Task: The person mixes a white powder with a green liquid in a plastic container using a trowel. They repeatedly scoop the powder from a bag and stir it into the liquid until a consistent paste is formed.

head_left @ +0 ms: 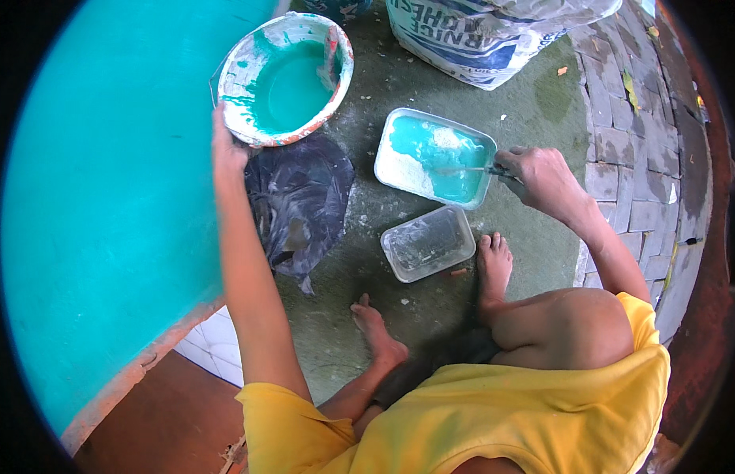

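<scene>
My left hand grips the near left side of a white bucket of teal paint, which has a paint-smeared tool against its inner wall. My right hand holds a thin metal tool by its dark handle, with the blade in a rectangular tray of teal liquid and white powder. An empty clear plastic container lies just below the tray. A crumpled dark plastic bag lies below the bucket.
A large white printed sack stands at the top. A teal-painted surface fills the left side, with a white tiled patch below it. Grey pavers border the concrete on the right. My bare feet rest near the containers.
</scene>
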The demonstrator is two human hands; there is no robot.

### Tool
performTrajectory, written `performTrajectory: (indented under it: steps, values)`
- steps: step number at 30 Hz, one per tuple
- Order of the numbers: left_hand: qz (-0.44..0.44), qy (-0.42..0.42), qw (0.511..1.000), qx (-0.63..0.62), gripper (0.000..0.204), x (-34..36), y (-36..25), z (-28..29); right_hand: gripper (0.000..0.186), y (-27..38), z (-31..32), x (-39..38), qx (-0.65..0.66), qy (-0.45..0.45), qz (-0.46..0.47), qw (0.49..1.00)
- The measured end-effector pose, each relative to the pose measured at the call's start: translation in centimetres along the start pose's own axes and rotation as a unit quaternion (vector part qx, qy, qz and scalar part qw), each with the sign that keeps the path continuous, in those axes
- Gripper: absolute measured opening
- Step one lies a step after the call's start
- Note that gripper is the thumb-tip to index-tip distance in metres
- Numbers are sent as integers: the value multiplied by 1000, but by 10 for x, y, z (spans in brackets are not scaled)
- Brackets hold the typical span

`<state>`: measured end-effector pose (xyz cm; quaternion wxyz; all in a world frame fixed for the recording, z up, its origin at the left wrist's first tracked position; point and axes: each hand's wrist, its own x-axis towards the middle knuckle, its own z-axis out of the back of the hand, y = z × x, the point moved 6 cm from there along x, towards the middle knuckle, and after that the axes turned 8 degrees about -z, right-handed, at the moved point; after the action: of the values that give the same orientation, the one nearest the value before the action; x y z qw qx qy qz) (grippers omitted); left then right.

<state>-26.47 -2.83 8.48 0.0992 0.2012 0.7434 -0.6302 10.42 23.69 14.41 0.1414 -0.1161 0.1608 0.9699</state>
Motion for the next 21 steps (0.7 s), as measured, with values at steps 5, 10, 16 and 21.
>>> performTrajectory:
  steps: [5,10,16,21]
  values:
    - [-234,-59,960,142,52,-93,-71,-10,20,6,7,4,46,-86,16,995]
    - [-325,161,882,301,44,-214,-10,-112,20,-20,-26,27,1,-116,43,992]
    - [-100,144,949,261,46,-189,138,-69,22,-26,-39,26,82,-57,-12,995]
    - [-40,117,981,148,34,-174,150,-58,21,-38,-40,14,217,-59,-44,973]
